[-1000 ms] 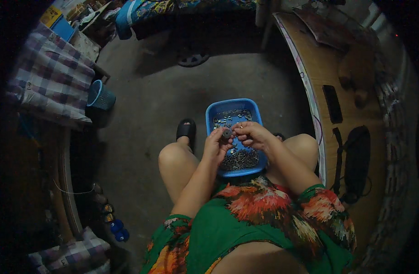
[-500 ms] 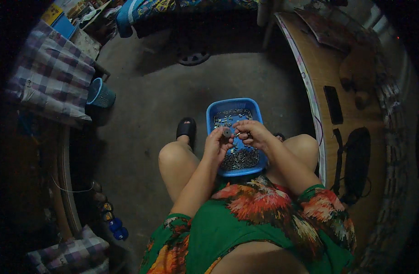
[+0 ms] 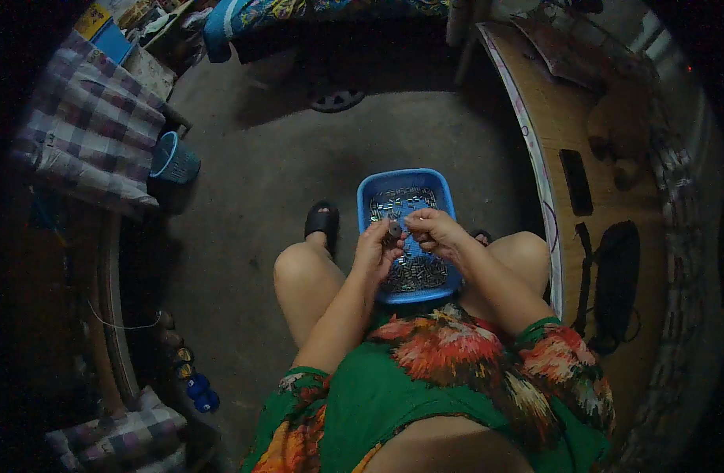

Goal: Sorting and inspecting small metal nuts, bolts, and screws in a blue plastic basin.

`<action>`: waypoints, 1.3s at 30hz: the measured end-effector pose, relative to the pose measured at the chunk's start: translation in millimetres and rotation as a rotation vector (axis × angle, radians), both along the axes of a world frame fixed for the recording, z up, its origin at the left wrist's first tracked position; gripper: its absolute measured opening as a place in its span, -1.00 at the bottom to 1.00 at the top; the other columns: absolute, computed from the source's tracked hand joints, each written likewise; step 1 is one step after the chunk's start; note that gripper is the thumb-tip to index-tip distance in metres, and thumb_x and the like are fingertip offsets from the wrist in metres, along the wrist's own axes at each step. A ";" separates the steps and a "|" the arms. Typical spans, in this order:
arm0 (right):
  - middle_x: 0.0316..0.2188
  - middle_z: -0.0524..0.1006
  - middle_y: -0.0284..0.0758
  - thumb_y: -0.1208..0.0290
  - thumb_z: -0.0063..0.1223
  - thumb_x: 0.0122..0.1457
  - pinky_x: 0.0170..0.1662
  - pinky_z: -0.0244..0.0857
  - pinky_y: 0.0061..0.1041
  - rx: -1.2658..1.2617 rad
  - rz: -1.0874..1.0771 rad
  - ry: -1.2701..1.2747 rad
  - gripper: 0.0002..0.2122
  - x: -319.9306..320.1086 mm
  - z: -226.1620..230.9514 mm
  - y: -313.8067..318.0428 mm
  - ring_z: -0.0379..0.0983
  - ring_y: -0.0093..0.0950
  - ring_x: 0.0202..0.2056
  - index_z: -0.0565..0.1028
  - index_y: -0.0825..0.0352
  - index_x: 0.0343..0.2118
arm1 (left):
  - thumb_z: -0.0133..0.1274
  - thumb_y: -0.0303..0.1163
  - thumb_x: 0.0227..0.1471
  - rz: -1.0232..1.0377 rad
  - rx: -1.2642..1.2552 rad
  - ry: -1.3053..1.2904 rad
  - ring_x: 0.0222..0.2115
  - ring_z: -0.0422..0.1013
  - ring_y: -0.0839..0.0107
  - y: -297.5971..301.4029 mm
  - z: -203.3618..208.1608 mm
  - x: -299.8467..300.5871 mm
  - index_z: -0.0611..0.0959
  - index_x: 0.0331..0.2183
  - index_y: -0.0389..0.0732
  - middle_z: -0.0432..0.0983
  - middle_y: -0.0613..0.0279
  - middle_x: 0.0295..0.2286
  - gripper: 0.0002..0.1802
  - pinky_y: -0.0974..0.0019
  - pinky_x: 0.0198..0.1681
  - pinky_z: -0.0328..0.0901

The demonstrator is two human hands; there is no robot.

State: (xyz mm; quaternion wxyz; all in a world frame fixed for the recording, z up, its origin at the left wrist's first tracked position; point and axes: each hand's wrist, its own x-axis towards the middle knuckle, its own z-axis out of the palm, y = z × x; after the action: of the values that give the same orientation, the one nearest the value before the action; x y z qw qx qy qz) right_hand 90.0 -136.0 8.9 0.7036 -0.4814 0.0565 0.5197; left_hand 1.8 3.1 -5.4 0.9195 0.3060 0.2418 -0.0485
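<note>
A blue plastic basket (image 3: 411, 299) sits in front of me between my knees, with many small metal cylinders (image 3: 417, 273) heaped at its near end and more spread at its far end. Over its middle, my left hand (image 3: 377, 246) is closed around a small round grey metal piece (image 3: 394, 229) that has a dark hole in its face. Close beside it on the right, my right hand (image 3: 434, 232) has its thumb and forefinger pinched together. Whatever sits between those fingertips is too small to make out.
To the right runs a wooden bench (image 3: 545, 126) bearing a black phone (image 3: 575, 182) and a black bag (image 3: 618, 272). A blue bin (image 3: 175, 160) stands left beside a checked cloth (image 3: 94, 126). Blue round objects (image 3: 202, 392) lie on the floor at lower left.
The fingers of my right hand have shifted slightly, and the small shiny piece seen at them before is no longer plain. My left hand has turned the round piece a little.
</note>
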 end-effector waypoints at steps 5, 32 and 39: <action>-0.70 0.29 -0.53 0.37 0.04 -0.03 -0.73 -0.13 -0.80 -0.086 0.024 -0.113 -0.85 -4.1 6.4 2.4 0.10 -0.76 -0.71 0.38 0.27 -0.41 | -0.11 -0.14 -0.01 -0.045 -0.010 0.001 -0.66 0.32 0.49 -0.2 0.5 0.5 0.42 -0.44 -0.20 0.41 0.18 -0.60 -0.71 0.50 -0.68 0.24; -0.66 0.40 -0.46 0.35 0.10 -0.08 -0.71 -0.03 -0.75 -0.178 0.000 -0.438 -0.87 -10.7 18.2 7.9 0.22 -0.73 -0.69 0.44 0.27 -0.51 | -0.08 -0.15 -0.03 -0.071 -0.064 -0.041 -0.63 0.30 0.51 -1.9 0.5 0.1 0.43 -0.42 -0.20 0.39 0.24 -0.56 -0.71 0.55 -0.62 0.22; -0.68 0.38 -0.48 0.31 0.06 -0.06 -0.71 -0.08 -0.75 -0.161 -0.018 -0.346 -0.86 -12.9 17.8 7.9 0.17 -0.74 -0.71 0.43 0.25 -0.49 | -0.09 -0.20 -0.01 -0.025 -0.138 -0.029 -0.63 0.33 0.48 -1.6 -0.8 1.2 0.43 -0.42 -0.23 0.41 0.20 -0.59 -0.73 0.51 -0.62 0.24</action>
State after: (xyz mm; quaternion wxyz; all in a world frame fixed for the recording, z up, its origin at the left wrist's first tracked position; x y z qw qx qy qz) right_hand 77.1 -128.1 26.7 0.6665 -0.6180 -0.0196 0.4165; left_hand 3.1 1.4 -6.2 0.9412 0.2457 0.2205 -0.0722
